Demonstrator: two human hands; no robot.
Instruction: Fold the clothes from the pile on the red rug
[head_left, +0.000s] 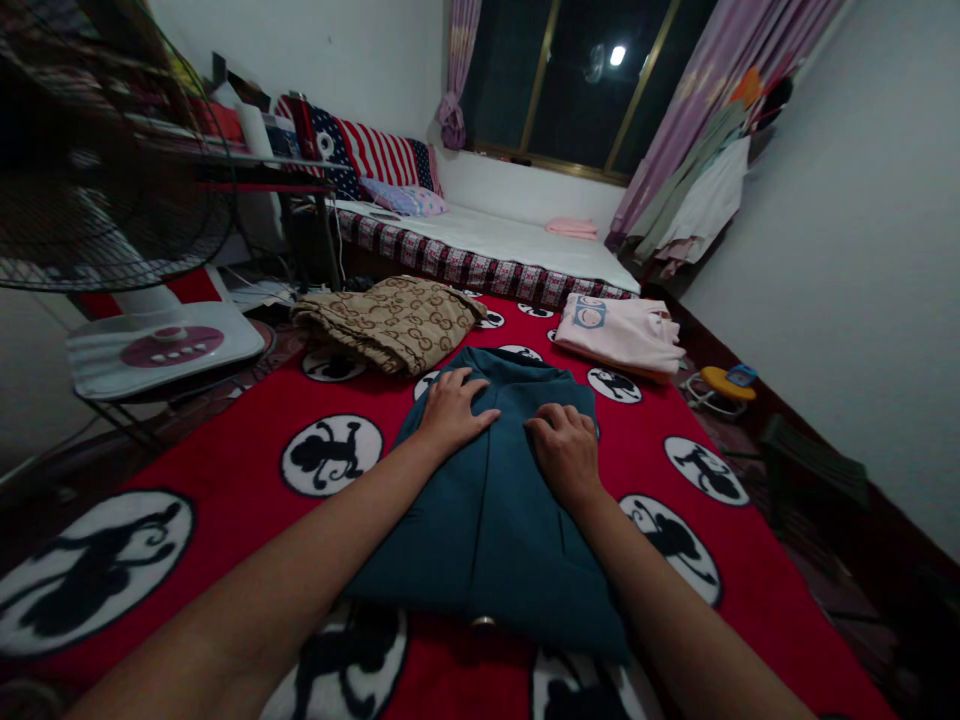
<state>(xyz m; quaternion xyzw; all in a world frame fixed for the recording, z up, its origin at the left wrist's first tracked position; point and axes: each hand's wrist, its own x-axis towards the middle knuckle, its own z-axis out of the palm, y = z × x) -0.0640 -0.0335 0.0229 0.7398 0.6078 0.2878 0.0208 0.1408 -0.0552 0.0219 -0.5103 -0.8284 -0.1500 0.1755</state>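
Observation:
A teal jacket (510, 540) lies front side up on a red blanket (247, 450) patterned with black monkey figures in white circles. Its sleeves do not show, and a button glints at its lower edge. My left hand (452, 410) rests on the upper left of the jacket, fingers spread and pressed lightly on the cloth. On the upper right, my right hand (566, 450) touches the jacket with its fingers curled; whether it pinches any fabric is hidden.
Beyond the jacket lie a folded brown patterned cloth (397, 325) at left and folded pink clothes (619, 335) at right. A fan (165, 340) stands on the left. A yellow stool (727, 384) is at right, and a white-topped bed (495, 235) runs below the window.

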